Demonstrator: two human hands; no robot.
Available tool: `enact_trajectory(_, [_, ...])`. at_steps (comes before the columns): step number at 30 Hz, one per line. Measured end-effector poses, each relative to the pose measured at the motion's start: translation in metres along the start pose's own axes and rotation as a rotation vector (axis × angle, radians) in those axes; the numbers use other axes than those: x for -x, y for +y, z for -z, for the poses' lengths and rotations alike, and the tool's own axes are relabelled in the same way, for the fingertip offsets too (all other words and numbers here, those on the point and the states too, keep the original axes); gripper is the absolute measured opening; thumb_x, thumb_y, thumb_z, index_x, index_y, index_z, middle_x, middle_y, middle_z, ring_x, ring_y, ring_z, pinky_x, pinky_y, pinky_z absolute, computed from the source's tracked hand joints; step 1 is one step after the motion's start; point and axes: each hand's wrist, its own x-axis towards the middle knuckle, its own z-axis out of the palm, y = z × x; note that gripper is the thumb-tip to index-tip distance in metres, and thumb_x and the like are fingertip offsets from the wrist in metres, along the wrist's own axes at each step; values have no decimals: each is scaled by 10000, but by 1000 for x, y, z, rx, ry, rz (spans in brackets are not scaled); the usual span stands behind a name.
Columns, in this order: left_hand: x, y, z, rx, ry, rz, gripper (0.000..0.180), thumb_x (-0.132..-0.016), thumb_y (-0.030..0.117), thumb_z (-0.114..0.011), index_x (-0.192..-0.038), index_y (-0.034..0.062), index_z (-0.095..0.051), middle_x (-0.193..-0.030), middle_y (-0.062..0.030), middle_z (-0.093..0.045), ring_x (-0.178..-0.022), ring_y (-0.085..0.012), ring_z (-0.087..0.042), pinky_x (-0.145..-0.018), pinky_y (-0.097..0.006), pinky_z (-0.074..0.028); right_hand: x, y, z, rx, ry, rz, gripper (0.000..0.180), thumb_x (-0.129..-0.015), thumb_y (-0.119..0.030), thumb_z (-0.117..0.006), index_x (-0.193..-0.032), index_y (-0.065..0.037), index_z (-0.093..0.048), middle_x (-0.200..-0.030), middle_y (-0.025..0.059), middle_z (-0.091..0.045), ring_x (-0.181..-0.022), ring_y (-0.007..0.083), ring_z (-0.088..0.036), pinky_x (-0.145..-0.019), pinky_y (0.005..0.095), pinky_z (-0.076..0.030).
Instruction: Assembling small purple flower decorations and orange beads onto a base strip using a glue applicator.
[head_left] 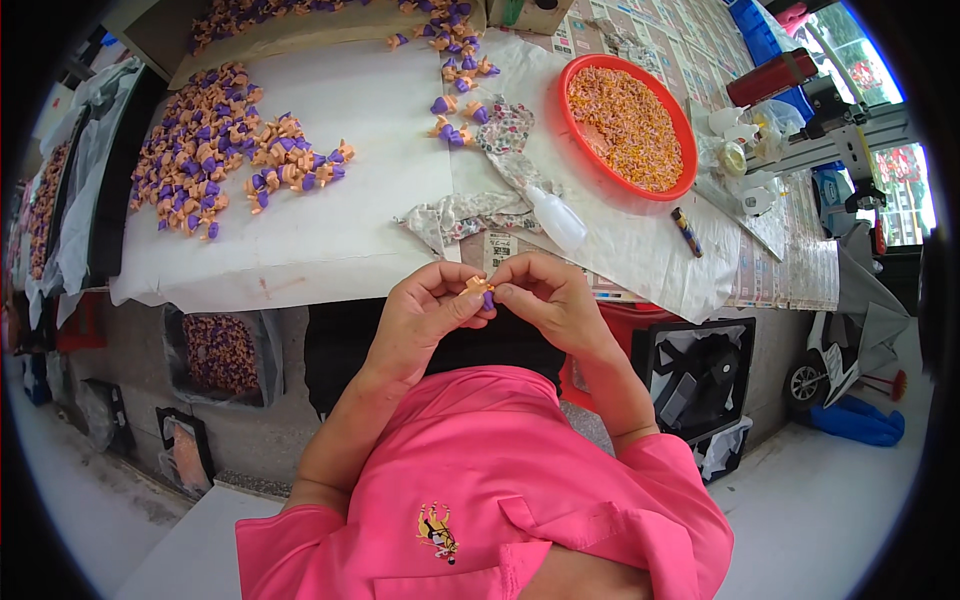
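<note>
A brown cardboard box (530, 14) stands at the table's far edge.

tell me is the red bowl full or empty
Full: the red bowl is heaped nearly to its rim with small orange and yellow pieces that hide its bottom.

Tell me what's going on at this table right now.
A person in a pink shirt holds a small orange-and-purple piece between both hands, the left hand and right hand pinching it together just in front of the table edge. On the white sheet lies a heap of similar orange-and-purple pieces. A red bowl full of tiny orange bits sits to the right, with a white squeeze bottle and patterned cloth nearby.
</note>
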Motion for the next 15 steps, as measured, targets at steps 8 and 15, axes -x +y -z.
enact_trajectory(8, [2,1,-4,-132,34,-24,237,-884,80,-661,-1085,-25,-592,-913,-90,-660,-770,-148,-662,-691,-250,-559,1,6,6,-190,-58,-99,103,-884,-3,-625,-983,13,-602,-929,17,-617,-865,75,-583,-768,225,-480])
enact_trajectory(15, [1,4,-3,-56,-30,58,260,-871,75,-677,-1094,-30,-596,-909,-99,-662,-765,-148,-667,-688,-253,-561,1,0,11,-183,-112,-195,109,-862,-19,-641,-961,-13,-593,-896,14,-610,-796,66,-577,-702,211,-474])
